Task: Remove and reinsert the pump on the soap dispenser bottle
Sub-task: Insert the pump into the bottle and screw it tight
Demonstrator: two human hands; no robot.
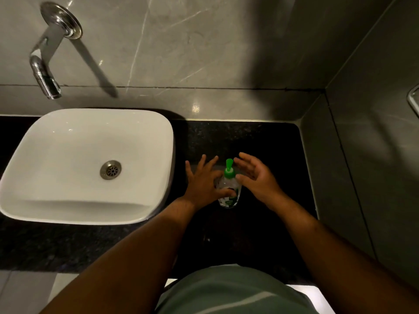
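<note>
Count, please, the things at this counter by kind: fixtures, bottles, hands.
Fixtures: 2, the white sink and the chrome tap
Bottles: 1, the soap bottle with its green pump on
Hands: 2, the left hand and the right hand
Total: 5

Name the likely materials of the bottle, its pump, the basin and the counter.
Bottle: clear plastic, probably; see-through.
Pump: opaque green plastic.
Basin: glossy white ceramic, apparently; soft highlights.
Counter: polished dark speckled stone, perhaps granite.
</note>
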